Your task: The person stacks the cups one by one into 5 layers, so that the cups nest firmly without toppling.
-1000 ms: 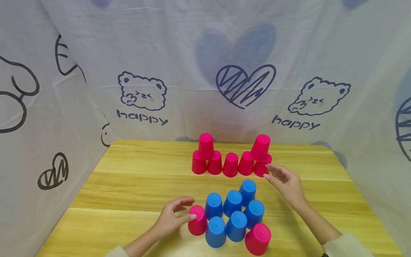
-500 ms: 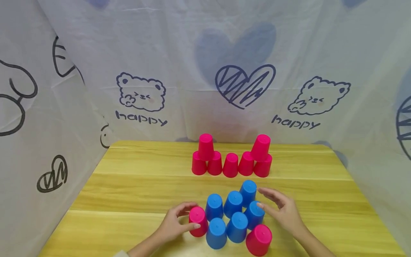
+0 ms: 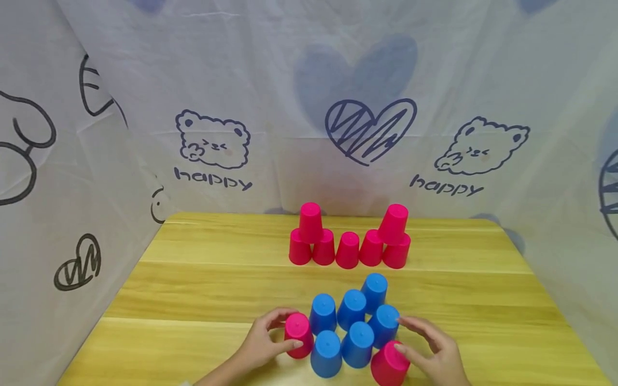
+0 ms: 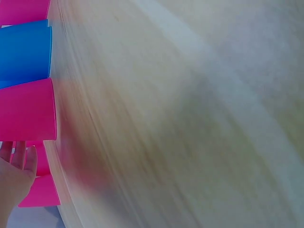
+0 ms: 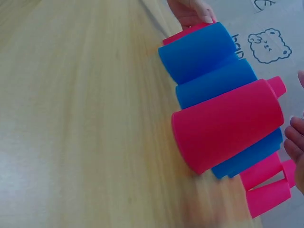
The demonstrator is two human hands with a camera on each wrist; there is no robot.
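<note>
In the head view, my left hand (image 3: pixel 257 344) holds an upside-down pink cup (image 3: pixel 298 328), thumb in front and fingers behind. The left wrist view shows the fingers of that hand (image 4: pixel 15 180) against the pink cup's side (image 4: pixel 26 111). My right hand (image 3: pixel 440 355) is beside another upside-down pink cup (image 3: pixel 386 369) at the near right. Its thumb tip is over that cup's edge and its fingers reach beside a blue cup (image 3: pixel 384 327). Fingers of the right hand (image 5: pixel 295 145) look relaxed and apart from the pink cup (image 5: pixel 228 123) in the right wrist view.
Several upside-down blue cups (image 3: pixel 357 346) stand clustered between the two near pink cups. Farther back is a row of pink cups (image 3: pixel 347 251), with one stacked on each end pair (image 3: pixel 310 222). A wooden table (image 3: pixel 207 289) carries everything. Printed cloth (image 3: pixel 289 107) hangs behind.
My right hand has come back from the far pink row, past the blue cups, to the near right pink cup. The left hand has closed in around its pink cup, which has barely moved.
</note>
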